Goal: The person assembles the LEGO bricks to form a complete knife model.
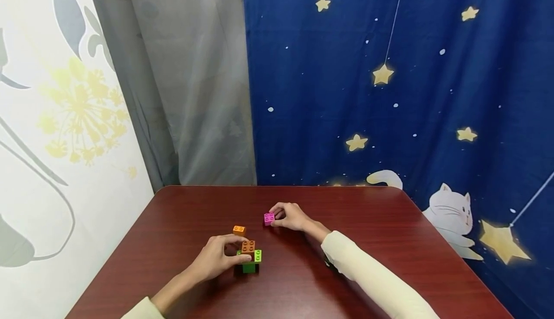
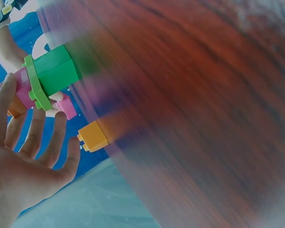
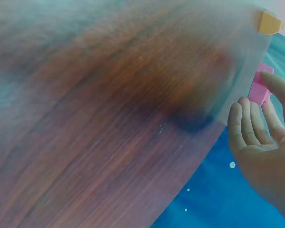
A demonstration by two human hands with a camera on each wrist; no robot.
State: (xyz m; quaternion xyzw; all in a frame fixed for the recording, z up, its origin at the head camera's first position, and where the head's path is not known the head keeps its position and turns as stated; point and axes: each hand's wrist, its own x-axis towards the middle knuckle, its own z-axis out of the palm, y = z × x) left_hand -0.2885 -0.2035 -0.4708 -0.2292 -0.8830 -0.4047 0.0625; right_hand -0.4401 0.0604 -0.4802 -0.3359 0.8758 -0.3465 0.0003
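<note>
My left hand (image 1: 215, 257) pinches a stack of toy building bricks between thumb and fingers near its top. The stack has a brown brick (image 1: 248, 247) on top, a pink brick (image 2: 23, 87) below it, then a lime-green plate (image 2: 36, 84) and a green brick (image 2: 55, 70) at the bottom. Farther back, my right hand (image 1: 293, 217) pinches a magenta brick (image 1: 269, 219) by its sides, at the table surface. In the right wrist view the same pink-looking brick (image 3: 259, 85) sits between thumb and fingers. An orange brick (image 1: 239, 230) stands just behind the left hand.
Everything is on a dark red wooden table (image 1: 346, 203) with rounded far corners. Behind it hang a blue curtain (image 1: 311, 93) with stars and a grey curtain (image 1: 203, 78). A white patterned panel (image 1: 65, 117) stands at the left.
</note>
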